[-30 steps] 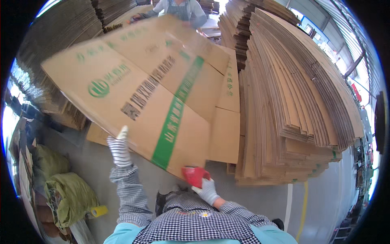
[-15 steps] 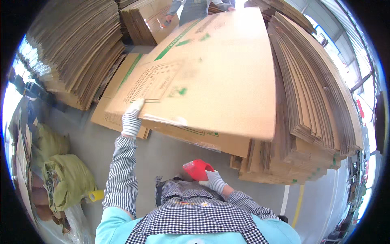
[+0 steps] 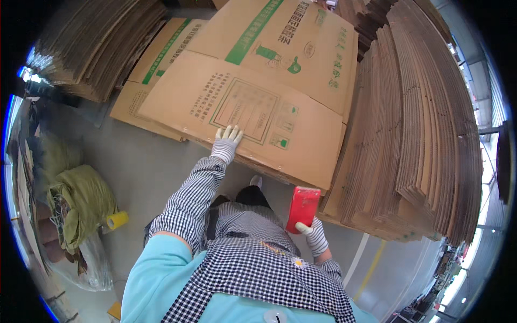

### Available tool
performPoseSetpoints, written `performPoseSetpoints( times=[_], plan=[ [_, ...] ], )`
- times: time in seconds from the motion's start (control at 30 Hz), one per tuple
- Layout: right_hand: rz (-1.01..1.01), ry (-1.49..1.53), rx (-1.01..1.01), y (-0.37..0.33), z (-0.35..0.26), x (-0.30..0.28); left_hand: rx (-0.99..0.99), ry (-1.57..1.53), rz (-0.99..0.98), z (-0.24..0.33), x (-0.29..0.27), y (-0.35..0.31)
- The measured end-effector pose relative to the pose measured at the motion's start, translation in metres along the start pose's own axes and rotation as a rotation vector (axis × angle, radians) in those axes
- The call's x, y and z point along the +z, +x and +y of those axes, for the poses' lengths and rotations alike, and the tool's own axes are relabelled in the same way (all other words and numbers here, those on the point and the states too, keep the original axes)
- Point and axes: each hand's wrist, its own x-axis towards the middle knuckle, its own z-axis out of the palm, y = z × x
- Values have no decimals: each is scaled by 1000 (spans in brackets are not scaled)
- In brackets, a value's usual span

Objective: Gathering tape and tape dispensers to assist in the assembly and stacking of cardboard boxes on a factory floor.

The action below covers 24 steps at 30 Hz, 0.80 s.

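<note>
My left hand (image 3: pixel 226 143), in a striped, pale-fingered glove, lies with its fingers spread on the near part of a flat cardboard box (image 3: pixel 301 129). The box is brown with green and dark printing and rests on top of other flat cardboard. In my right hand (image 3: pixel 312 236), also gloved, is a red block-like hand tool (image 3: pixel 303 209), gripped at its lower end and held upright close to the box's near right corner. Its exact kind does not show.
Tall stacks of flattened cardboard rise at the right (image 3: pixel 425 124) and the far left (image 3: pixel 91 48). Another flat box (image 3: pixel 134 102) lies beside the pile. At the left on the grey floor are a green sack (image 3: pixel 81 199) and a yellow roll (image 3: pixel 117 219).
The top cardboard sheet, tilted and lifted before, now shows its printed face, lying flat. My left hand went from gripping its edge to resting on it. My right hand moved right, raising the red tool.
</note>
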Motion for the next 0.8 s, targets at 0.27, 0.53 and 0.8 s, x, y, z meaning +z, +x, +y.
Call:
performPoseSetpoints(
  times=[0.27,0.53,0.8],
  plan=[
    [-228,-92,-44,94,-103,-42,-55,-1256,-642,72,-52,61],
    [-440,-289,-42,175,-180,-50,237,-2824,-390,101,-187,77],
    [-488,-448,-108,281,-188,-38,-488,-2675,-454,66,-138,162]
  ],
)
